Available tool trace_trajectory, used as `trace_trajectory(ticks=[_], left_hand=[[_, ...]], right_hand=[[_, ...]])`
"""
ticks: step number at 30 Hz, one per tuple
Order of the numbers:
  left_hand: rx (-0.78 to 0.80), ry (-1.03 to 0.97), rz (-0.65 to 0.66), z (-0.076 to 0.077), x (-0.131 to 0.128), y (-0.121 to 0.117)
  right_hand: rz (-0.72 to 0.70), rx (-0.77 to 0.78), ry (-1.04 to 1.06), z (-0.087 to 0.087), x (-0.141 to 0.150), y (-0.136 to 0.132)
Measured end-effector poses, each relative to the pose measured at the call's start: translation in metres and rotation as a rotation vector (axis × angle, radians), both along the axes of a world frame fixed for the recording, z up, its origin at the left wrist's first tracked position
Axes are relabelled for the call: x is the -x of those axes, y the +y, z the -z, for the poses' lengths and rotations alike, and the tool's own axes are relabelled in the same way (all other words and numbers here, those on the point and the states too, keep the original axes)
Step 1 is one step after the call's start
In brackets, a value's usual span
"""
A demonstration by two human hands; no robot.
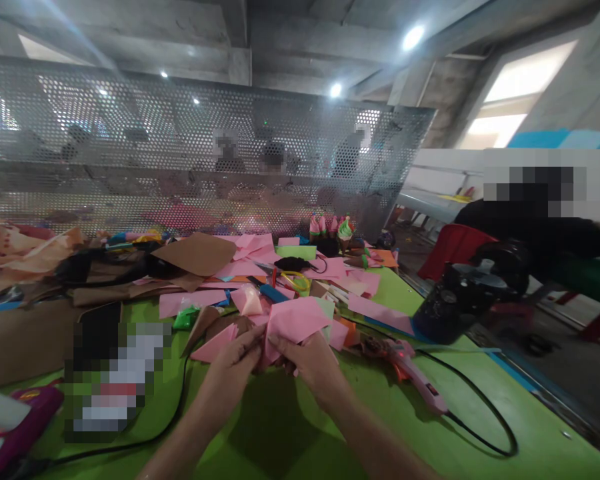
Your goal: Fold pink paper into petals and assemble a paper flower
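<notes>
Both hands meet over the near middle of the green table, working on a folded sheet of pink paper (300, 320). My left hand (243, 353) pinches its left side, fingers pressed together. From the right, my right hand (307, 357) grips the lower edge, thumb on top and the other fingers hidden beneath. The sheet is bent and tilted up. Left of it lies a pink folded piece (215, 343), near a brown paper cone (200, 329). A pink glue gun (417, 377) rests on the table to the right, its black cable looping away.
Pink and brown paper pieces, tools and a green packet (186, 318) clutter the table's far half. A dark jar (460, 300) stands at the right edge, a purple device (27, 427) at lower left. A perforated metal screen (190, 153) rises behind. Someone in black sits at right.
</notes>
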State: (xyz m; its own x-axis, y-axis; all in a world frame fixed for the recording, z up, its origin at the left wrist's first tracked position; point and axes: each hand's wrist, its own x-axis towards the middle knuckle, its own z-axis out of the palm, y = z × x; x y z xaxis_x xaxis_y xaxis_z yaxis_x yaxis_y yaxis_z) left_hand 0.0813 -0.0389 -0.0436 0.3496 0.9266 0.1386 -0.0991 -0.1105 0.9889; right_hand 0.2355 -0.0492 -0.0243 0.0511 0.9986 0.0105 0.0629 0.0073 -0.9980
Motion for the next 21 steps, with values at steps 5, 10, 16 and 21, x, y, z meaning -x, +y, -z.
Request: trace_trajectory(ticks=[5,10,16,21], left_hand=[[-0.041,0.04,-0.013,-0.002,0.0,-0.001],[-0.02,0.007,-0.004,0.001,-0.002,0.001],[-0.082,0.022,-0.122,0.003,0.003,0.005],[-0.131,0.089,-0.137,-0.005,0.009,0.004]], right_hand=[[0.023,0.041,-0.004,0.0,0.001,0.0],[0.045,0.028,-0.01,0.0,0.0,0.0],[-0.037,0.022,0.154,-0.003,-0.001,-0.005],[-0.103,0.147,0.242,-0.007,0.0,-0.011]])
